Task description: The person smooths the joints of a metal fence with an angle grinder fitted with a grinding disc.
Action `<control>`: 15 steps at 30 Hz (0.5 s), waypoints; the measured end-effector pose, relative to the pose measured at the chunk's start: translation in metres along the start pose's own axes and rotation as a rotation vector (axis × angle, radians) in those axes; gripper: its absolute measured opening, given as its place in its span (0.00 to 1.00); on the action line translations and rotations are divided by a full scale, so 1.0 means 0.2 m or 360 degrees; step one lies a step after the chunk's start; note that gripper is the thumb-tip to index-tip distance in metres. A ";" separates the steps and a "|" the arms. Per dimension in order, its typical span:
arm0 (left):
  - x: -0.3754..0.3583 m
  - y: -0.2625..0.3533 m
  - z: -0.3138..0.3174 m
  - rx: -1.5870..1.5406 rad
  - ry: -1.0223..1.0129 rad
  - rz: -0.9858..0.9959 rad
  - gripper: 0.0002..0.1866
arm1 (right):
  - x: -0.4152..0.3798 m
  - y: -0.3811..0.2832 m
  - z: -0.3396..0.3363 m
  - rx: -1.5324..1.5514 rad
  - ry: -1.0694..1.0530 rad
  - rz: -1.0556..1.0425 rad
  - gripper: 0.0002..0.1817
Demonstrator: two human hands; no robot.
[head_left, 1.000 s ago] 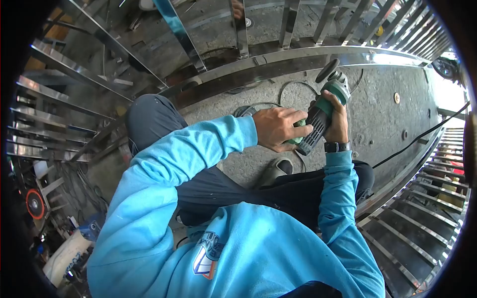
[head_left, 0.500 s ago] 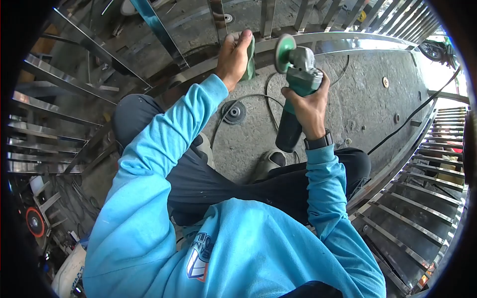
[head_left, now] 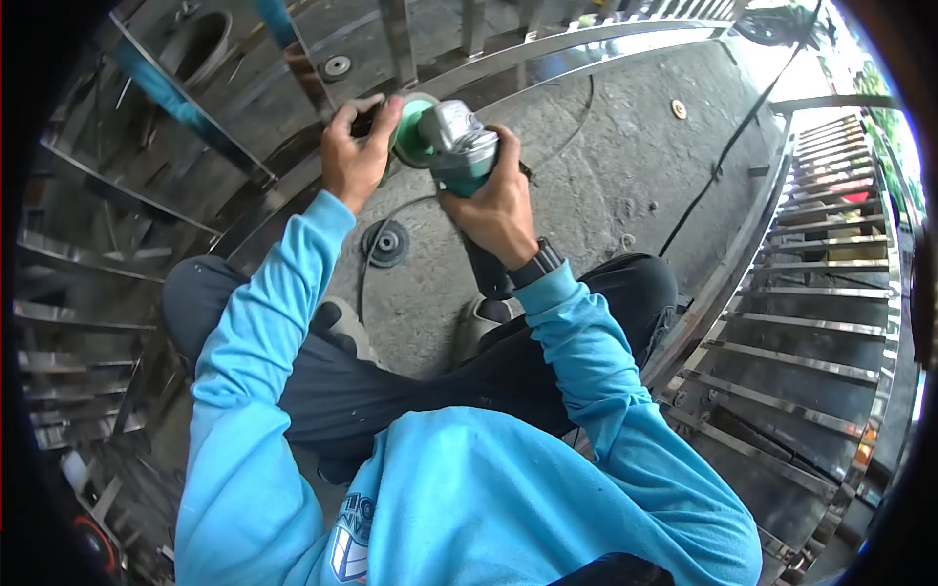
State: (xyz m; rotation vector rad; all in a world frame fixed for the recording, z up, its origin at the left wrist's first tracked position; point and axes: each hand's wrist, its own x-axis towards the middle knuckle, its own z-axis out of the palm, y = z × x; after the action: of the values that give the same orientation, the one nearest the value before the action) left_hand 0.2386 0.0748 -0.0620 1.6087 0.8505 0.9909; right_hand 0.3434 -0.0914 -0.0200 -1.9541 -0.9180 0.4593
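Note:
My right hand (head_left: 493,200) is wrapped around the body of an angle grinder (head_left: 461,146), its grey metal head tilted up to the left. Fitted on the grinder is a green polishing disc (head_left: 415,130). At the disc's left side, my left hand (head_left: 359,156) is closed, fingers right by the disc's face. It grips a green bar of polishing compound, now mostly hidden behind the fingers and disc. Just beyond both hands runs a shiny metal railing (head_left: 469,73) with upright bars.
A spare flap disc (head_left: 386,243) lies on the concrete floor (head_left: 586,176) between my feet, near the cord. Another barred metal frame (head_left: 801,322) stands at the right. A round disc (head_left: 336,66) and a bowl-like container (head_left: 195,47) lie beyond the railing. A black cable (head_left: 718,171) crosses the right side.
The grinder has come leftward to my left hand, its disc now right at the fingers instead of apart from them. The view has shifted, so the surroundings sit farther left.

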 end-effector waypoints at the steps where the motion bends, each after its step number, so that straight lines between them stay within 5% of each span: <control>1: 0.00 -0.01 0.01 0.0025 0.0002 -0.0020 0.28 | 0.00 0.01 -0.01 0.0009 -0.0011 -0.0022 0.49; 6: -0.07 0.00 0.02 0.0189 -0.0024 0.0084 0.26 | 0.00 0.04 -0.04 -0.0020 -0.0067 0.0094 0.48; 11: -0.22 -0.01 0.06 0.0027 -0.0222 -0.0358 0.21 | 0.10 0.05 -0.10 0.0208 0.0129 0.0179 0.51; 13: -0.28 0.03 0.05 -0.0049 -0.0441 -0.0278 0.20 | 0.14 0.11 -0.11 0.0583 0.0285 0.0339 0.49; 15: -0.35 0.17 0.05 -0.0022 -0.0852 -0.0154 0.25 | 0.15 0.07 -0.17 0.1307 0.0184 0.0589 0.34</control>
State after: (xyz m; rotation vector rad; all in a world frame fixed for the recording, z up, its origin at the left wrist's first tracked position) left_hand 0.2212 0.0009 -0.0439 1.6910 0.5418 0.4568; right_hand 0.3905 -0.0934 -0.0131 -1.3520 -0.2080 0.7789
